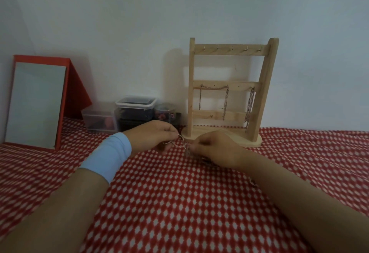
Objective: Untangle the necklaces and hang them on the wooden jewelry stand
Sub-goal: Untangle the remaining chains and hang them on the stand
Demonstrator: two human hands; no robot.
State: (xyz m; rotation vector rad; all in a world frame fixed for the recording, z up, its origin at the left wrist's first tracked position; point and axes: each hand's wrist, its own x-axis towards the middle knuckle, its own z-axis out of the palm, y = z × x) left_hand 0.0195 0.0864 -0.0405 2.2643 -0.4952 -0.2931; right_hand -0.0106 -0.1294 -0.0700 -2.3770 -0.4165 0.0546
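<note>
Red cloth [179, 202] printed with small white diamonds covers the whole surface, and one wooden jewelry stand [259, 101] rises at its far edge against a pale wall [139, 13]. The stand has two uprights and three crossbars; the top bar carries five small metal hooks [232, 48], all bare. Two hung chains [250, 105] show on the middle bar: one sags between two points on the left with its ends dangling, and the other drops in a bunch by the right upright. Just in front of the stand's base, two hands meet over the cloth. The left hand [157, 136], with one light blue wristband [108, 155] on its forearm, has its fingers curled and pinches one end of a thin silver necklace chain [182, 140]. The right hand [215, 149] pinches the same chain close by, fingers bent inward. The short stretch of chain between them arches up and then trails down to the cloth. It is too blurred to tell whether it is one strand or more. At the left stands one red-framed mirror [36, 103], tilted back. Between the mirror and the stand sit three plastic containers [135, 111] in a row, and the middle one has a lid.
</note>
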